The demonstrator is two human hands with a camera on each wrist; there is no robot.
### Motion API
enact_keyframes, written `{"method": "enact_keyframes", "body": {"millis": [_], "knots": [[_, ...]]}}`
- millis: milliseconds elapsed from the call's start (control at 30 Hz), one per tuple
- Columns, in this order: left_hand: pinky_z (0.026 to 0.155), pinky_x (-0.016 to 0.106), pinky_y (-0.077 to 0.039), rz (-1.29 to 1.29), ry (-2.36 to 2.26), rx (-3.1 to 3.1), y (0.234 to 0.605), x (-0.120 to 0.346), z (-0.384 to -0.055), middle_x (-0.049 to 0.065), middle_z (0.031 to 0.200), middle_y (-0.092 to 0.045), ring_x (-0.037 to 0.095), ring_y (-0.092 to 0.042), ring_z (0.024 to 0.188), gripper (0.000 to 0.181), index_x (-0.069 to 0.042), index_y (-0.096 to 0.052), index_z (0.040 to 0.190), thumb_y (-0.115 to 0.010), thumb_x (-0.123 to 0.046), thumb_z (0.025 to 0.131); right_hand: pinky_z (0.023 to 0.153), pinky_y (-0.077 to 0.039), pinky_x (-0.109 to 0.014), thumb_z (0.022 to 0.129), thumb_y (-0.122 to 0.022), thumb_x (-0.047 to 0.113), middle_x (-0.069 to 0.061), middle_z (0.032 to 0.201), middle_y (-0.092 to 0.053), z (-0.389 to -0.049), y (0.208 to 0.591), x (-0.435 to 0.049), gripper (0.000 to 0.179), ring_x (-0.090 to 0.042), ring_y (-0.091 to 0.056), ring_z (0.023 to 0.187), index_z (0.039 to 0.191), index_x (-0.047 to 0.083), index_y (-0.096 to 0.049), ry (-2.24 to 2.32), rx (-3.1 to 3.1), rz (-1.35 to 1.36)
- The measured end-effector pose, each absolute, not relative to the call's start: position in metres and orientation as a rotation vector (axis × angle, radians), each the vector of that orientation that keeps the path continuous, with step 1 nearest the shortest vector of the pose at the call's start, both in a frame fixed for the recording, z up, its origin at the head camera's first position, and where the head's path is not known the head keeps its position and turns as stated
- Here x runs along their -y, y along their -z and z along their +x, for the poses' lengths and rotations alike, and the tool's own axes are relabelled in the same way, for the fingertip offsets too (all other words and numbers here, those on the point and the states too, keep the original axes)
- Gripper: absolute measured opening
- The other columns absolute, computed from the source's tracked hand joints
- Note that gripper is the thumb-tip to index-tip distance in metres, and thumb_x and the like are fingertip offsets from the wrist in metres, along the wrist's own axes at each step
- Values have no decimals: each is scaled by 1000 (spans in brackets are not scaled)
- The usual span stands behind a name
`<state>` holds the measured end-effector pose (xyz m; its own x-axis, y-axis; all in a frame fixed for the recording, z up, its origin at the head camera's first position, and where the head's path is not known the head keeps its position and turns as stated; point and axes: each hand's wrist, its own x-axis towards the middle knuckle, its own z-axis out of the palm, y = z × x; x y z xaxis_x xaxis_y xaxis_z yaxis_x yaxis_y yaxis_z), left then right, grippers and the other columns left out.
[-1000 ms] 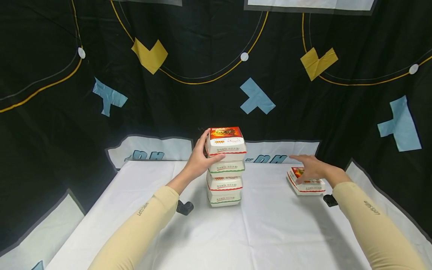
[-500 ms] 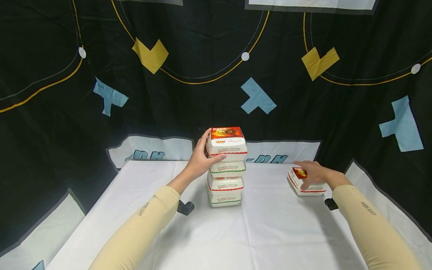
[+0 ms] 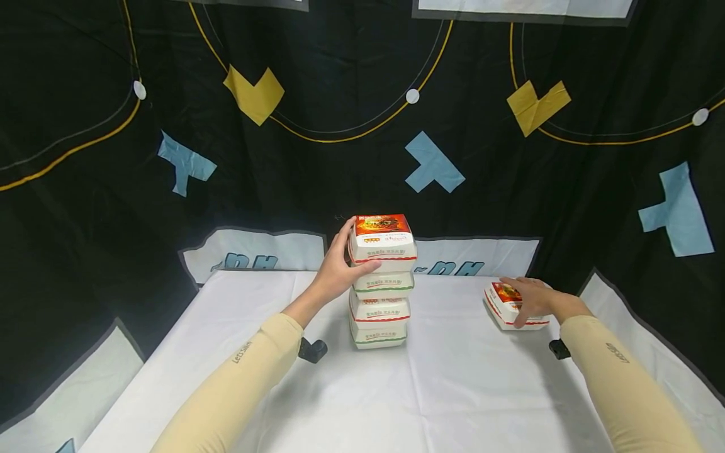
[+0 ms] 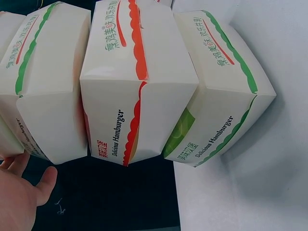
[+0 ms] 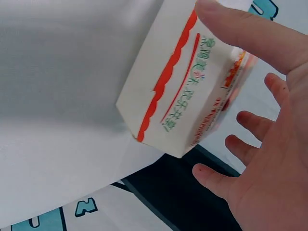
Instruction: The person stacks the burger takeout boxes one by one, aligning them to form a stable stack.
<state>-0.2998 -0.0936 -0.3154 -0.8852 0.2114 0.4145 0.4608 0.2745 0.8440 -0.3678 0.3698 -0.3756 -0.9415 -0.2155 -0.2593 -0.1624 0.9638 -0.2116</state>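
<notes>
Several white paper hamburger boxes stand in a stack (image 3: 378,311). My left hand (image 3: 338,269) holds the top hamburger box (image 3: 384,242) at its left side, thumb across the front; in the left wrist view, one fingertip touches it while another digit stands off. Far right on the table, a single hamburger box (image 3: 500,308) with a red picture lid lies flat. Over it my right hand (image 3: 535,299) spreads, thumb at the front face. In the right wrist view, that thumb meets the box while the other fingers (image 5: 250,124) stay apart from it.
A white cloth covers the table (image 3: 362,402), and its far edge runs behind the stack. Behind hangs a black curtain (image 3: 317,182) with yellow and blue patches. A black wrist camera (image 3: 313,350) shows below the left forearm.
My right hand has moved right and down over the single box, its thumb shifting along the front. The left hand and the stack have stayed in place.
</notes>
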Motion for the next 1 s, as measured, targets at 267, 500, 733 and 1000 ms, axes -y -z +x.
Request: {"method": "enact_keyframes", "body": {"millis": [267,500,733,1000], "knots": [[105,49,-50,-602,1669,2330,316,94,-299,11,156,-30,29,-38,138,98,-23,-13,162,-78,-25,89,102,-32,-78,69,-91,26,-33,157,-18,-372,389,-376,112,-55,-24,132,158,11,-24,333,-2816,-310],[104,49,-50,-614,1680,2324,316,93,-300,11,158,-29,30,-37,140,98,-24,-12,162,-78,-24,89,99,-34,-79,69,-90,21,-34,155,-19,-367,389,-376,109,-56,-25,129,157,11,-27,297,-2845,-307],[104,49,-50,-610,1658,2322,334,95,-324,7,159,-28,28,-36,141,102,-33,-10,162,-79,-27,88,97,-40,-76,68,-91,24,-36,150,-26,-363,385,-371,105,-55,-27,127,154,8,-33,196,-2891,-311],[104,51,-49,-619,1643,2298,343,97,-333,1,156,-31,24,-37,138,99,-45,-13,158,-81,-37,85,93,-43,-75,66,-92,26,-34,149,-30,-364,392,-377,108,-53,-28,125,155,11,-32,163,-2909,-308]]}}
